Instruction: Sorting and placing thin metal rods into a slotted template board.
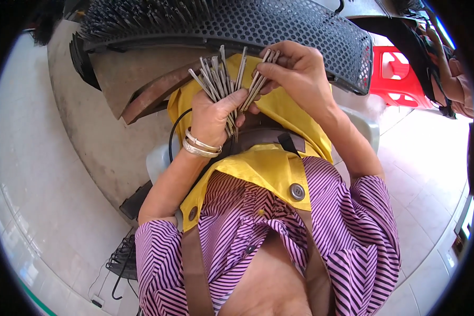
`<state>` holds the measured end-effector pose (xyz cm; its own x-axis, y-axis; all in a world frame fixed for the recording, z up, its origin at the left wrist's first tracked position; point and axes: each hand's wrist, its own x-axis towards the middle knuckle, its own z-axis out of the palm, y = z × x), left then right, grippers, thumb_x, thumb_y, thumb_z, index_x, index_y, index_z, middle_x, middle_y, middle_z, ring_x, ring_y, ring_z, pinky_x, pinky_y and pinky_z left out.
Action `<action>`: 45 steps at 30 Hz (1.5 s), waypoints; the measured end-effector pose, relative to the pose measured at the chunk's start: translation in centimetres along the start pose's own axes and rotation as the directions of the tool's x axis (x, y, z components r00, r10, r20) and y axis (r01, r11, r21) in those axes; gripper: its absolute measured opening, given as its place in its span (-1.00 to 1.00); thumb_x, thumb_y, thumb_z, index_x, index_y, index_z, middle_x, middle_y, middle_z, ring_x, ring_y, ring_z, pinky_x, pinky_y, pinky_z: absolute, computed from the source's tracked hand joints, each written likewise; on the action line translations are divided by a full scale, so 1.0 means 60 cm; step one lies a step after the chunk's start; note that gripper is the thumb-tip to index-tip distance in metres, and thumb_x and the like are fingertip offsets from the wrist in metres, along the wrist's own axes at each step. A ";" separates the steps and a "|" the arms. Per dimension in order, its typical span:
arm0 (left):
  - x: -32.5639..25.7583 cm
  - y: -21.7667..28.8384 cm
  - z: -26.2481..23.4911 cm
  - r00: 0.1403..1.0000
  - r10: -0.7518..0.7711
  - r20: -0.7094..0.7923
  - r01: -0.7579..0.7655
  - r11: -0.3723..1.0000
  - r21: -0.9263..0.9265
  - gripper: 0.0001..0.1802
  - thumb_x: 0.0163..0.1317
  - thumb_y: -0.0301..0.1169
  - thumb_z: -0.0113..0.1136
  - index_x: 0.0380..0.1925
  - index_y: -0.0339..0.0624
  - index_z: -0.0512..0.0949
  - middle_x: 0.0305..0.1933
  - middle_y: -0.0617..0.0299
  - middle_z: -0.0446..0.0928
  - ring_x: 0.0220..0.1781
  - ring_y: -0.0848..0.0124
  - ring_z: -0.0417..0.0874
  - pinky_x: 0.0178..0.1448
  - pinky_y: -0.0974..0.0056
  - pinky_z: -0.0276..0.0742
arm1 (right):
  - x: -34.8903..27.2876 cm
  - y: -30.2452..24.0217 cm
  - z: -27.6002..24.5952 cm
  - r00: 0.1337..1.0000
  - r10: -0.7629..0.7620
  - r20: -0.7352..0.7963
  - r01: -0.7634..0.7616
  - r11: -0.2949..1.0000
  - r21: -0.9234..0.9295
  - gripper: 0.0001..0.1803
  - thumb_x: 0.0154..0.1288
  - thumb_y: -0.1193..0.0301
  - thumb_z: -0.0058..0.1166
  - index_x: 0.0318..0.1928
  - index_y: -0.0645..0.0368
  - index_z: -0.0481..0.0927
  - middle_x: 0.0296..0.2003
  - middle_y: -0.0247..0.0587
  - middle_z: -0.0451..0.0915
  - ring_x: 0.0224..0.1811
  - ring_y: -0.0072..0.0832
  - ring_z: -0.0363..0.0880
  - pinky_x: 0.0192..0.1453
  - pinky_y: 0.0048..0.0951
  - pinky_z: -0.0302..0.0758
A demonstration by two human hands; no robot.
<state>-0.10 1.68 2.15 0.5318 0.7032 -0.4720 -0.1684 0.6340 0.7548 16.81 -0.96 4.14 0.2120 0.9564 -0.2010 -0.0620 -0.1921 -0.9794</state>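
so, going by the black perforated tray as the landmark, both hands are on its near side, above the yellow apron. the left hand is closed around 1 loose bundle of thin grey sticks, thumb laid across the front, with the tops fanned out toward the tray. the right hand has a smaller bunch pinched between thumb and fingers near its upper end, and from this angle that hand overlaps the tray's near edge. can't give you a stick count for either lot, they overlap too much.

imo the bit that matters is the angle between the 2 lots. the smaller bunch runs lengthwise from beside the left thumb up toward the tray, leaning to the tray's right end. most of the big bundle leans to the tray's left end, so together they make a narrow v opening at the tray. the bottom of the smaller bunch is right by the left thumb, though i can't tell if they touch. of the 2 hands, the right is nearer the tray, and the big bundle lies just off its fingers, toward the tray's left end.

also, a pile of dark sticks fills the tray's left part, and a red plastic stool is past its right end.
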 end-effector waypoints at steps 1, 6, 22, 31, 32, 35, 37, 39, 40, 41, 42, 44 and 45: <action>0.001 -0.002 -0.003 1.000 0.007 -0.015 -0.008 1.000 -0.020 -0.86 0.11 -0.50 0.12 -0.35 -0.37 0.49 -0.39 0.06 0.57 -0.50 0.37 0.60 -0.63 0.48 0.33 | 0.004 -0.005 -0.007 1.000 -0.009 -0.001 0.009 1.000 -0.004 -0.81 0.11 0.61 0.08 -0.24 0.44 0.49 -0.48 -0.12 0.57 -0.50 -0.49 0.59 -0.46 -0.57 0.58; 0.008 0.000 -0.030 0.998 0.009 -0.058 -0.015 0.995 -0.101 -0.87 0.15 -0.48 0.09 -0.38 -0.36 0.46 -0.35 -0.02 0.57 -0.40 0.31 0.61 -0.58 0.43 0.36 | 0.057 -0.050 -0.072 0.991 -0.128 -0.033 0.130 0.898 0.420 -0.85 0.12 0.63 0.04 -0.24 0.39 0.50 -0.40 -0.02 0.59 -0.41 -0.38 0.61 -0.37 -0.46 0.62; 0.011 -0.011 -0.029 0.998 -0.046 -0.037 0.041 0.991 -0.126 -0.87 0.10 -0.46 0.16 -0.41 -0.32 0.48 -0.38 0.04 0.57 -0.45 0.34 0.60 -0.60 0.42 0.33 | 0.181 -0.008 -0.064 0.743 -0.577 -0.339 0.600 0.799 -0.045 -0.87 0.12 0.65 0.05 -0.26 0.35 0.53 -0.37 -0.17 0.62 -0.36 -0.55 0.58 -0.32 -0.59 0.55; 0.009 -0.008 -0.028 0.996 -0.068 -0.059 0.061 0.992 -0.106 -0.88 0.10 -0.47 0.15 -0.40 -0.31 0.49 -0.39 0.06 0.57 -0.45 0.36 0.59 -0.60 0.43 0.34 | 0.189 -0.002 -0.060 0.697 -0.661 -0.276 0.642 0.748 -0.169 -0.86 0.12 0.64 0.07 -0.26 0.31 0.55 -0.39 -0.27 0.63 -0.40 -0.69 0.53 -0.32 -0.72 0.45; 0.009 -0.008 -0.028 0.996 -0.071 -0.057 0.065 0.992 -0.111 -0.88 0.10 -0.47 0.14 -0.40 -0.31 0.48 -0.39 0.06 0.57 -0.45 0.36 0.59 -0.60 0.43 0.34 | 0.189 -0.002 -0.060 0.704 -0.662 -0.258 0.632 0.749 -0.198 -0.85 0.12 0.63 0.07 -0.25 0.30 0.56 -0.39 -0.29 0.63 -0.39 -0.71 0.53 -0.31 -0.73 0.45; 0.009 -0.009 -0.029 0.995 -0.078 -0.059 0.070 0.991 -0.117 -0.89 0.10 -0.48 0.14 -0.40 -0.30 0.48 -0.39 0.06 0.57 -0.45 0.36 0.59 -0.59 0.42 0.34 | 0.183 -0.007 -0.052 0.678 -0.707 -0.200 0.651 0.704 -0.284 -0.85 0.12 0.61 0.08 -0.25 0.27 0.56 -0.38 -0.34 0.63 -0.36 -0.73 0.54 -0.28 -0.73 0.46; 0.009 -0.010 -0.030 0.995 -0.080 -0.063 0.073 0.990 -0.117 -0.89 0.10 -0.48 0.14 -0.40 -0.30 0.48 -0.39 0.06 0.57 -0.45 0.37 0.59 -0.59 0.42 0.34 | 0.180 -0.014 -0.050 0.678 -0.716 -0.163 0.653 0.690 -0.314 -0.85 0.12 0.61 0.08 -0.25 0.26 0.56 -0.37 -0.35 0.63 -0.36 -0.73 0.54 -0.26 -0.73 0.46; 0.009 -0.012 -0.031 0.995 -0.083 -0.055 0.076 0.990 -0.120 -0.89 0.10 -0.48 0.14 -0.40 -0.30 0.48 -0.39 0.06 0.57 -0.46 0.36 0.59 -0.59 0.42 0.34 | 0.181 -0.017 -0.052 0.678 -0.724 -0.126 0.655 0.673 -0.343 -0.85 0.13 0.60 0.08 -0.24 0.26 0.56 -0.37 -0.36 0.63 -0.35 -0.73 0.54 -0.25 -0.72 0.47; 0.009 -0.012 -0.030 0.995 -0.082 -0.055 0.075 0.990 -0.122 -0.89 0.10 -0.48 0.14 -0.40 -0.30 0.48 -0.39 0.06 0.57 -0.46 0.36 0.59 -0.59 0.42 0.34 | 0.182 -0.018 -0.056 0.680 -0.728 -0.091 0.649 0.654 -0.389 -0.85 0.13 0.61 0.07 -0.25 0.27 0.56 -0.36 -0.35 0.63 -0.35 -0.71 0.55 -0.24 -0.71 0.47; 0.009 -0.012 -0.030 0.995 -0.081 -0.054 0.074 0.990 -0.122 -0.89 0.10 -0.48 0.14 -0.41 -0.30 0.48 -0.39 0.06 0.57 -0.46 0.36 0.59 -0.59 0.42 0.34 | 0.184 -0.018 -0.059 0.681 -0.730 -0.055 0.642 0.632 -0.433 -0.85 0.13 0.61 0.07 -0.25 0.28 0.55 -0.36 -0.34 0.63 -0.36 -0.70 0.55 -0.23 -0.70 0.48; 0.008 -0.011 -0.029 0.995 -0.079 -0.053 0.072 0.990 -0.123 -0.89 0.10 -0.48 0.13 -0.41 -0.31 0.48 -0.39 0.06 0.57 -0.46 0.36 0.59 -0.59 0.42 0.34 | 0.187 -0.018 -0.061 0.681 -0.730 -0.053 0.644 0.631 -0.433 -0.85 0.13 0.61 0.07 -0.25 0.28 0.55 -0.36 -0.34 0.63 -0.36 -0.70 0.55 -0.23 -0.70 0.48; 0.008 -0.008 -0.026 0.995 -0.082 -0.058 0.075 0.990 -0.121 -0.89 0.09 -0.49 0.13 -0.41 -0.32 0.49 -0.40 0.06 0.57 -0.46 0.36 0.59 -0.59 0.42 0.34 | 0.193 -0.012 -0.066 0.723 -0.675 -0.146 0.601 0.719 -0.349 -0.86 0.13 0.63 0.05 -0.26 0.30 0.55 -0.37 -0.28 0.63 -0.35 -0.66 0.55 -0.25 -0.67 0.49; 0.007 -0.007 -0.025 0.994 -0.086 -0.065 0.078 0.990 -0.117 -0.89 0.09 -0.49 0.12 -0.41 -0.33 0.49 -0.40 0.06 0.57 -0.46 0.37 0.59 -0.59 0.42 0.34 | 0.194 -0.010 -0.065 0.722 -0.677 -0.143 0.602 0.717 -0.352 -0.86 0.13 0.63 0.05 -0.26 0.30 0.55 -0.37 -0.28 0.63 -0.35 -0.66 0.55 -0.25 -0.67 0.49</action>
<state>-1.05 2.22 0.93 0.4896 0.6652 -0.5638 -0.2222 0.7204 0.6570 23.14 9.41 2.30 0.3346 0.7891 0.5152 0.4268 0.3605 -0.8294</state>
